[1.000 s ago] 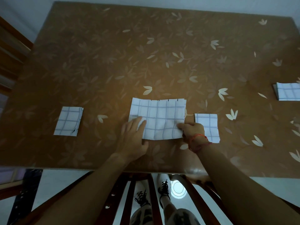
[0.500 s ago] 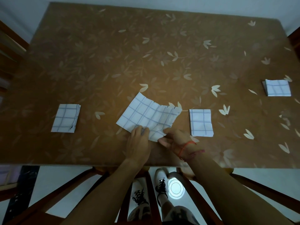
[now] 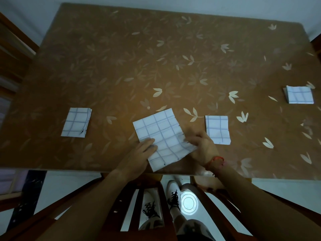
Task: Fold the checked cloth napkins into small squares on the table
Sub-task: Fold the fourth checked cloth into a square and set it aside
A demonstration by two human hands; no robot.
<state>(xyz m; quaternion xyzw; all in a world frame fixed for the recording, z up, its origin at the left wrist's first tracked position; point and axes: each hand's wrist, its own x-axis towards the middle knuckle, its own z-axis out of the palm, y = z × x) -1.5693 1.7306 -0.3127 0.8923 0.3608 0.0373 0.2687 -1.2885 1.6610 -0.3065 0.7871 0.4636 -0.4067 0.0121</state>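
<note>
A white checked napkin (image 3: pixel 162 136), partly folded into a long rectangle, lies turned at an angle near the table's front edge. My left hand (image 3: pixel 139 156) presses on its left edge with fingers laid over the cloth. My right hand (image 3: pixel 202 146), with a red string at the wrist, pinches its rumpled right edge. Three napkins folded into small squares lie around it: one at the left (image 3: pixel 76 124), one just right of my right hand (image 3: pixel 217 129), one at the far right (image 3: pixel 299 94).
The table (image 3: pixel 156 66) has a brown leaf-patterned cover, with its front edge just under my wrists. Dark wooden chair frames (image 3: pixel 151 202) stand below the edge, and my shoes show on the floor. Another wooden chair (image 3: pixel 12 54) stands at the left.
The napkin has been rotated from lying sideways to pointing away from me at an angle. Both hands have shifted along with it, staying on its near edges.
</note>
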